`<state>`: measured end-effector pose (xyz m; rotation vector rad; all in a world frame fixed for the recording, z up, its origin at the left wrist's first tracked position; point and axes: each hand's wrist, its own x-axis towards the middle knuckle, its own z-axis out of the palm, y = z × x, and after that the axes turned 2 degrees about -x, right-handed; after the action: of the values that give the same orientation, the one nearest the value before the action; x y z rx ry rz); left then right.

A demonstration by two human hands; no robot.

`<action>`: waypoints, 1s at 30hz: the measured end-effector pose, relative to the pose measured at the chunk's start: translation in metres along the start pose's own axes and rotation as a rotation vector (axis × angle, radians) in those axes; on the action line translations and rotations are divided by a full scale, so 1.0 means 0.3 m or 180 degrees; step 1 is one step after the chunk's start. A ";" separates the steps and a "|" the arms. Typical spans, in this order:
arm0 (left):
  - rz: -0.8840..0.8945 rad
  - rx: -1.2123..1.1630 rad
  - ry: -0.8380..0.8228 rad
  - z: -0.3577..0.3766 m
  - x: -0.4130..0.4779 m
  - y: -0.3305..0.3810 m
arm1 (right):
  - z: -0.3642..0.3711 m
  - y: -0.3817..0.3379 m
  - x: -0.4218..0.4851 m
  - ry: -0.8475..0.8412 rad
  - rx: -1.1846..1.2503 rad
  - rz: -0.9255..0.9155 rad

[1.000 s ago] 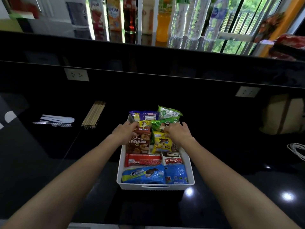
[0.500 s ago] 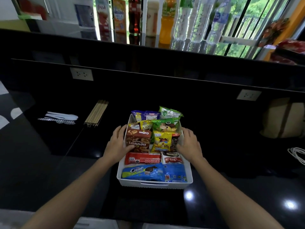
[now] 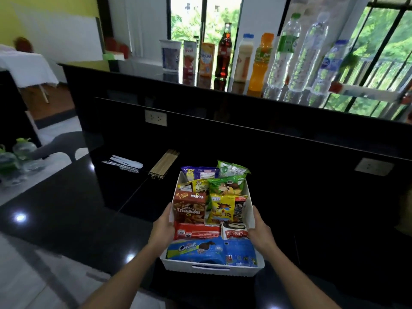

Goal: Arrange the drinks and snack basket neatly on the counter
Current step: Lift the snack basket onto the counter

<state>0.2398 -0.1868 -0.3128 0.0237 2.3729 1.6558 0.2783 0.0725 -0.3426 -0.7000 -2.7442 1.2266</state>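
Note:
A white snack basket (image 3: 210, 267) packed with several colourful snack packs sits low in the middle, over the black lower counter (image 3: 66, 215). My left hand (image 3: 162, 228) grips its left wall and my right hand (image 3: 259, 231) grips its right wall. On the raised black upper counter (image 3: 138, 70) a row of drinks stands side by side: cartons (image 3: 207, 59), a dark cola bottle (image 3: 223, 52), an orange juice bottle (image 3: 260, 61) and clear water bottles (image 3: 285, 52).
White plastic cutlery (image 3: 124, 162) and a bundle of wooden sticks (image 3: 163, 163) lie left of the basket. Wall sockets (image 3: 155, 117) sit in the dark panel behind. Green-capped bottles (image 3: 15, 157) stand at far left. A table with a white cloth (image 3: 24, 65) is beyond.
My hands left the snack packs and moved down to the basket's side walls, where they now grip it. The basket appears closer and slightly raised, and my view has tilted upward.

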 end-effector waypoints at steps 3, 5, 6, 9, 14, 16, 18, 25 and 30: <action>-0.0063 -0.0022 0.0471 -0.123 -0.084 0.030 | 0.072 -0.125 0.005 -0.0083 -0.0194 -0.0244; -0.0109 0.0030 0.0743 -0.218 -0.141 0.060 | 0.132 -0.228 0.008 -0.0173 -0.0240 -0.0404; -0.0116 0.0081 0.0874 -0.265 -0.177 0.080 | 0.157 -0.292 0.001 -0.0252 -0.0228 -0.0517; -0.0104 0.0125 0.1315 -0.411 -0.269 0.165 | 0.216 -0.496 -0.030 -0.0410 -0.0177 -0.0905; -0.0001 0.0251 0.1712 -0.687 -0.327 0.287 | 0.225 -0.872 -0.053 -0.0759 -0.0006 -0.1333; 0.0075 0.0321 0.1772 -0.813 -0.331 0.355 | 0.193 -1.028 -0.052 -0.0856 -0.0028 -0.1554; 0.0149 0.0469 0.1855 -0.928 -0.320 0.446 | 0.144 -1.178 -0.050 -0.0938 -0.0124 -0.1741; -0.0041 0.1617 0.2129 -1.267 -0.117 0.768 | -0.035 -1.622 0.025 -0.0729 -0.0703 -0.2100; -0.0041 0.2407 0.2054 -1.403 0.100 0.920 | -0.081 -1.823 0.160 -0.0409 -0.1079 -0.2015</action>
<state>0.0870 -0.4722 0.0735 -0.4462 3.3232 0.7127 0.0326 -0.2084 0.0607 0.2541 -2.9387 0.6969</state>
